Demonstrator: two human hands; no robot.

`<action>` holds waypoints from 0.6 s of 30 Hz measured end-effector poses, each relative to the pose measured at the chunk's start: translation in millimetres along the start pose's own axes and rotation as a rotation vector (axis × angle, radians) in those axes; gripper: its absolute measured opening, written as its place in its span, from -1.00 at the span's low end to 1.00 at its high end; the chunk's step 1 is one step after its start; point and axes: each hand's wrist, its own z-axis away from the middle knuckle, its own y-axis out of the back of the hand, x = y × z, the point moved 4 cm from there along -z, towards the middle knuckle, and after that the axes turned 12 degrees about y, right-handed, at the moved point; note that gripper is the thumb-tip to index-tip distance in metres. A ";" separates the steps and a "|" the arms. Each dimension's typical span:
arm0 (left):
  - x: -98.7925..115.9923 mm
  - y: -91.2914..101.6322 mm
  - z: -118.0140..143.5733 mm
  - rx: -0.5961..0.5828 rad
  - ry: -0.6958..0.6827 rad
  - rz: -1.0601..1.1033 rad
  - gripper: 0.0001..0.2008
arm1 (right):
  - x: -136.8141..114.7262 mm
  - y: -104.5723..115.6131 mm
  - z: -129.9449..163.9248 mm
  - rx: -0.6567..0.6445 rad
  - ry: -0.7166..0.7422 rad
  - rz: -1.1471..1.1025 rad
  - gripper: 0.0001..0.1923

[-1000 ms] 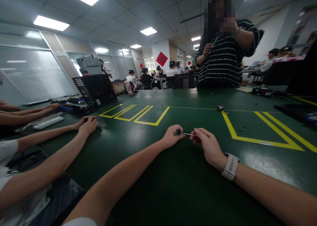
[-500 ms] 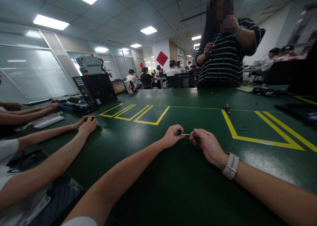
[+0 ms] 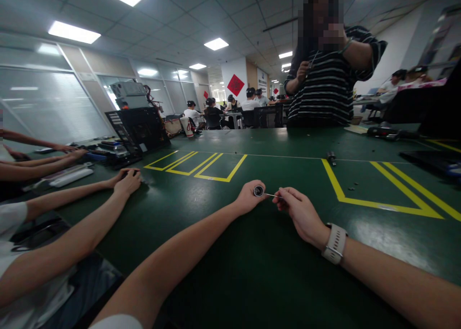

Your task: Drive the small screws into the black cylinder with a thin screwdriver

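Dark green worktop marked with yellow tape lines. Overhead, grid ceiling with bright panel lights. Frosted glass partitions at left; white wall bearing red diamond sign far back.

Green table, yellow tape lines, small metal part, black case, white bar, dark tray

Green mat open ahead – co-worker's arm blocks left.
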 end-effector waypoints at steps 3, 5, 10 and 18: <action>-0.4 -0.4 0.1 0.000 0.008 -0.001 -0.79 | 3.6 1.3 -2.1 0.022 -0.038 -0.090 -0.78; -0.6 -1.0 0.2 -0.008 0.009 0.010 -0.79 | 6.1 2.7 -3.7 0.039 -0.063 -0.154 -0.80; -1.1 -1.6 -0.1 -0.019 0.020 0.027 -0.76 | 8.2 5.1 -5.4 0.053 -0.091 -0.197 -0.81; -1.1 -0.9 -0.3 -0.013 0.000 -0.011 -0.79 | 5.9 6.1 -4.5 0.078 -0.084 -0.167 -0.82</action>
